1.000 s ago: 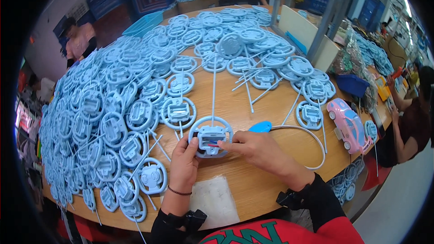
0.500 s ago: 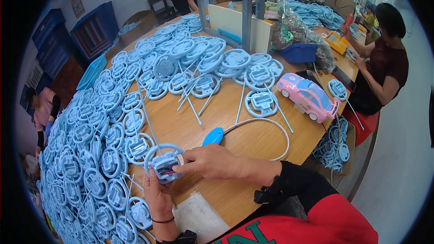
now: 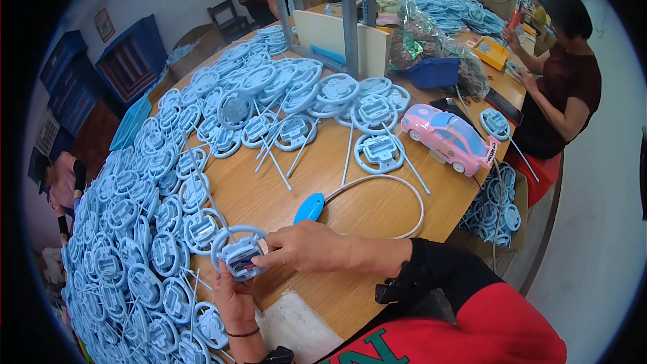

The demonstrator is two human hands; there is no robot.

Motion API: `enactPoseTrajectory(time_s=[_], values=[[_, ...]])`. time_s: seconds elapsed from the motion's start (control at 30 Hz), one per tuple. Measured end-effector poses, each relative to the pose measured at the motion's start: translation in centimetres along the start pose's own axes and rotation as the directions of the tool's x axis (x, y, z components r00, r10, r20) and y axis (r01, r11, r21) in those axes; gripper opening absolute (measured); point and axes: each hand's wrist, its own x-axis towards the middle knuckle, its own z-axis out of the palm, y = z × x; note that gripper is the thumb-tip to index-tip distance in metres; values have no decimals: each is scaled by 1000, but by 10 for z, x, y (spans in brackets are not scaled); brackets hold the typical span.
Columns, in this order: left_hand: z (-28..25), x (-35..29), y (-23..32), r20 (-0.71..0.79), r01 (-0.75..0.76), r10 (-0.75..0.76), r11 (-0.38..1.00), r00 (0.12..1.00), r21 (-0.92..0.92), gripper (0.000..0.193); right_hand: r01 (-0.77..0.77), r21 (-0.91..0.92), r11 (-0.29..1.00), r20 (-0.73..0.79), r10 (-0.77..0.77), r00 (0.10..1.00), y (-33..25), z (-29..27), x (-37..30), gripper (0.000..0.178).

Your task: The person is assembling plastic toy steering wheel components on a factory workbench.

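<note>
My left hand (image 3: 236, 300) grips a light blue toy steering wheel (image 3: 221, 251) from below, near the table's front edge. The wheel's hub lies face up, showing an open compartment with a small red piece (image 3: 247, 266) in it. Curled over the hub's right side, my right hand (image 3: 306, 246) has a finger reaching into the compartment. A small beige ribbed piece (image 3: 263, 245) shows beside its fingertips; whether they pinch it I cannot tell. Just beyond my right hand lies a blue oval-handled tool (image 3: 310, 209) with a pale cable (image 3: 404, 185) looping right.
Many light blue toy wheels with rods (image 3: 128, 229) are heaped on the left and across the back. A pink toy car (image 3: 448, 136) stands at right, near a blue bin (image 3: 435, 73). A co-worker (image 3: 569, 74) sits at the far right. Metal posts (image 3: 349, 20) rise behind.
The whole view has shifted slightly, so table things appear a little farther left. Both hands stay at the wheel, and my right finger still reaches into its hub.
</note>
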Motion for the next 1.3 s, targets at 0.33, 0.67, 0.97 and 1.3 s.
enactPoseTrajectory(time_s=[0.33, 0.67, 0.97, 1.3], values=[[8, -4, 0, 35, 102, -97, 975, 995, -196, 42, 28, 5, 1000, -29, -27, 999, -1, 1, 0, 42], [10, -4, -1, 67, 129, -117, 970, 991, -207, 44, 13, -29, 999, -46, -14, 999, 0, 4, -3, 41], [5, 1, -6, 124, 163, -146, 976, 982, -142, 42, -20, -41, 999, 39, 22, 999, 1, -2, -2, 39], [-32, 72, 157, -149, -300, 265, 745, 953, -595, 62, -473, -347, 810, -47, 489, 871, 19, -47, -6, 48]])
